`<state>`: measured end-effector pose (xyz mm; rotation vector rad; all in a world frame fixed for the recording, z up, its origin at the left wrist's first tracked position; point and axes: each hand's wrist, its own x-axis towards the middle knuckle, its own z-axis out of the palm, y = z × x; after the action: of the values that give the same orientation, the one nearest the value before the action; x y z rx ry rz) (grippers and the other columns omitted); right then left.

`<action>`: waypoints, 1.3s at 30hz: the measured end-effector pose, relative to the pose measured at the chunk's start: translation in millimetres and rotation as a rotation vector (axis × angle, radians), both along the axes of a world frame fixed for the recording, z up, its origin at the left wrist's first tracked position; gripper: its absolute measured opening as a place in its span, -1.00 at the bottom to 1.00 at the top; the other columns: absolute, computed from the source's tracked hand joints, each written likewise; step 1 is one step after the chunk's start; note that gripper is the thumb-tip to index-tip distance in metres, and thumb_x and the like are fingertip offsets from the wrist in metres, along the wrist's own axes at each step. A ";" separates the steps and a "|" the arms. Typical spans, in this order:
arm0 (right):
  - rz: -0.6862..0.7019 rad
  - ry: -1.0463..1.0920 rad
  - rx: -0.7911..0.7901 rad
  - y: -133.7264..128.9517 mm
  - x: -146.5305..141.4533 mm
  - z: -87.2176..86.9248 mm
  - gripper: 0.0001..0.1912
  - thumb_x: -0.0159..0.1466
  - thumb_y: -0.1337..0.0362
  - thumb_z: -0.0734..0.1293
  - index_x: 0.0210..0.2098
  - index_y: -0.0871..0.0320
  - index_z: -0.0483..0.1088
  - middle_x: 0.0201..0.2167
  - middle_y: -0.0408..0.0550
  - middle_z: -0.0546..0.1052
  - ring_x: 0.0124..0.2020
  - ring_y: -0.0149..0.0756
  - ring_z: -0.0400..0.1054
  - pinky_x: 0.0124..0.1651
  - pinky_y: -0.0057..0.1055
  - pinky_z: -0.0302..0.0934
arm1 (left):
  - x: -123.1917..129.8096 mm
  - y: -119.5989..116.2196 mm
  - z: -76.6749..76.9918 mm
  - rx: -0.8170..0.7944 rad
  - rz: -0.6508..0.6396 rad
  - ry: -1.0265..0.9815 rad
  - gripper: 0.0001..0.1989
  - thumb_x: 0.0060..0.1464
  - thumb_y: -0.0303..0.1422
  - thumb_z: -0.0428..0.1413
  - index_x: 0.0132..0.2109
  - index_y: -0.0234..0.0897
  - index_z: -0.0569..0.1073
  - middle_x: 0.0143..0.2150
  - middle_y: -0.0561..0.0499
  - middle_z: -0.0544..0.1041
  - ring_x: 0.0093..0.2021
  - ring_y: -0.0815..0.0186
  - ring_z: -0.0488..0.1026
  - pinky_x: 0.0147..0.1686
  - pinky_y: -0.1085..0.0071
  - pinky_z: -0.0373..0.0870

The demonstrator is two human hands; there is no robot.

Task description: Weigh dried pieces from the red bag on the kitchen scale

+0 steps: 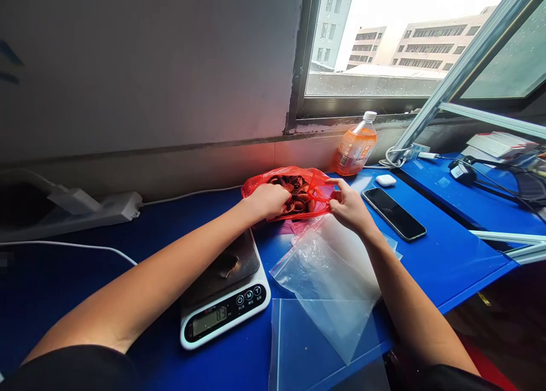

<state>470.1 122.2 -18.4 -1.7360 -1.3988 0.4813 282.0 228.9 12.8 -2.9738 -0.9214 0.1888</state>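
Note:
A red plastic bag (273, 177) with dark reddish-brown dried pieces (301, 195) inside lies open near the wall. My left hand (272, 200) reaches into its left side with the fingers closed among the pieces; what they hold is hidden. On the right, my right hand (347, 204) pinches the bag's edge. A digital scale (228, 311) sits below my left forearm, its display reading about 8.3, with one small dark piece (229, 266) on its plate. Clear zip bags (324, 266) overlap on the blue table in front of the red bag.
An orange drink bottle (356, 144) stands by the window. A white earphone case (386, 180) and a phone (394, 213) lie to the right. Metal frame bars (443, 90), cables and a black adapter (463, 171) are farther right. A power strip (106, 209) is at left.

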 end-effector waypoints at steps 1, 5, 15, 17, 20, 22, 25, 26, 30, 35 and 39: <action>0.001 -0.001 -0.001 0.1 0.2 -0.1 -0.42 -0.04 0.41 0.13 0.01 0.14 0.27 -0.56 -0.20 0.41 -0.59 -0.38 0.19 -0.48 -0.45 0.05 | 1.5 -0.6 -0.5 -0.008 0.007 0.002 -0.75 0.08 -0.35 0.00 -0.22 -0.26 0.57 -0.21 -0.15 0.59 -0.20 0.13 0.53 -0.21 0.33 0.40; -0.004 -0.026 -0.007 0.3 0.3 -0.6 -0.42 -0.03 0.42 0.13 0.01 0.15 0.27 -0.56 -0.20 0.41 -0.59 -0.38 0.19 -0.47 -0.45 0.05 | 8.6 -4.6 -3.9 -0.030 0.056 -0.019 -0.61 0.15 -0.20 -0.09 -0.30 -0.30 0.57 -0.25 -0.20 0.59 -0.17 0.07 0.53 -0.07 0.18 0.36; -0.012 -0.062 -0.005 -0.6 -1.7 -0.2 -0.43 -0.02 0.42 0.12 0.01 0.14 0.28 -0.58 -0.21 0.37 -0.59 -0.37 0.16 -0.46 -0.44 0.04 | 8.1 -7.4 6.7 -0.163 0.156 -0.181 -0.83 -0.06 -0.31 0.10 -0.37 -0.27 0.55 -0.32 -0.11 0.60 -0.25 0.14 0.53 -0.22 0.31 0.38; -0.008 -0.083 0.003 -0.2 -1.6 -0.2 -0.44 -0.02 0.41 0.12 0.00 0.15 0.29 -0.61 -0.23 0.34 -0.60 -0.37 0.14 -0.45 -0.44 0.04 | 4.9 -3.0 8.7 -0.197 0.183 -0.256 -0.86 -0.08 -0.31 0.13 -0.38 -0.25 0.55 -0.33 -0.05 0.61 -0.27 0.18 0.52 -0.31 0.38 0.37; -0.004 -0.094 -0.004 0.0 -2.3 0.5 -0.44 -0.03 0.41 0.12 -0.01 0.15 0.30 -0.61 -0.23 0.34 -0.59 -0.37 0.15 -0.43 -0.43 0.06 | -0.2 1.6 10.5 -0.273 0.208 -0.365 -0.83 -0.03 -0.26 0.13 -0.39 -0.25 0.53 -0.43 0.02 0.59 -0.37 0.27 0.51 -0.42 0.44 0.34; -0.009 -0.092 -0.008 -0.5 -3.4 1.6 -0.44 -0.03 0.40 0.12 -0.01 0.16 0.30 -0.60 -0.23 0.36 -0.58 -0.38 0.16 -0.42 -0.43 0.07 | -4.0 2.7 12.4 -0.316 0.221 -0.437 -0.79 0.01 -0.22 0.10 -0.38 -0.25 0.52 -0.44 0.04 0.58 -0.43 0.32 0.49 -0.46 0.47 0.33; -0.021 -0.082 -0.008 -1.7 -5.2 2.6 -0.44 -0.03 0.39 0.13 -0.01 0.15 0.31 -0.58 -0.21 0.39 -0.58 -0.39 0.16 -0.43 -0.44 0.06 | -9.7 3.5 15.0 -0.330 0.263 -0.535 -0.78 0.03 -0.22 0.07 -0.38 -0.26 0.51 -0.41 0.02 0.59 -0.46 0.34 0.48 -0.47 0.45 0.32; -0.023 -0.080 -0.009 -1.9 -5.5 2.4 -0.44 -0.03 0.39 0.13 -0.01 0.15 0.31 -0.56 -0.20 0.41 -0.58 -0.40 0.17 -0.43 -0.44 0.06 | -11.1 3.9 15.0 -0.320 0.280 -0.564 -0.80 0.03 -0.24 0.08 -0.39 -0.26 0.50 -0.41 0.01 0.59 -0.46 0.33 0.47 -0.46 0.44 0.32; -0.027 -0.107 -0.005 -1.4 -4.7 -0.5 -0.43 -0.04 0.40 0.12 -0.01 0.16 0.31 -0.55 -0.19 0.41 -0.58 -0.39 0.17 -0.43 -0.44 0.06 | -12.5 6.5 10.6 -0.254 0.332 -0.673 -0.90 0.00 -0.33 0.08 -0.39 -0.26 0.43 -0.41 -0.01 0.57 -0.42 0.27 0.47 -0.40 0.38 0.34; -0.028 -0.123 0.000 -0.4 -3.5 -2.2 -0.43 -0.03 0.39 0.12 0.00 0.16 0.31 -0.58 -0.20 0.38 -0.57 -0.38 0.18 -0.43 -0.44 0.06 | -10.7 4.5 8.7 -0.248 0.300 -0.786 -0.84 0.12 -0.38 0.02 -0.17 -0.30 0.43 -0.27 -0.05 0.60 -0.31 0.30 0.51 -0.26 0.40 0.41; -0.024 -0.126 -0.006 -0.7 -3.0 -2.0 -0.43 -0.03 0.40 0.12 0.00 0.16 0.31 -0.60 -0.22 0.36 -0.58 -0.38 0.17 -0.44 -0.44 0.06 | -25.0 -7.7 21.3 -0.261 0.196 -0.854 -0.71 0.15 -0.38 0.05 0.01 -0.34 0.43 -0.16 -0.06 0.61 -0.21 0.33 0.54 -0.11 0.42 0.41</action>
<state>467.1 121.5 -20.4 -1.8122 -1.4637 0.3683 257.0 221.2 34.1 -3.1829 -1.3140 -1.1193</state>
